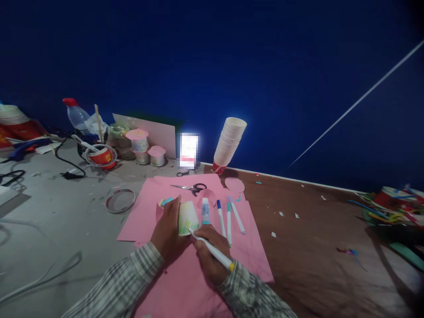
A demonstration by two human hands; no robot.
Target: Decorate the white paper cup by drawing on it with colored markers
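My left hand (168, 234) grips a white paper cup (187, 217) lying on its side on a pink paper sheet (245, 256). Green scribbles show on the cup's wall. My right hand (211, 254) holds a white marker (212, 249) with a yellow end cap, its tip touching the cup near the rim. Right of the cup lie a glue stick (206, 211) and three markers (228, 217). Scissors (191, 188) with black handles rest farther back on the pink paper.
A leaning stack of paper cups (228, 143) stands against the blue wall. Pink-lidded cups (145, 148), a red bowl (101, 157), a bottle (75, 114), a tape ring (120, 200) and cables (68, 170) lie at the left. Colored paper scraps (391, 207) pile at the right.
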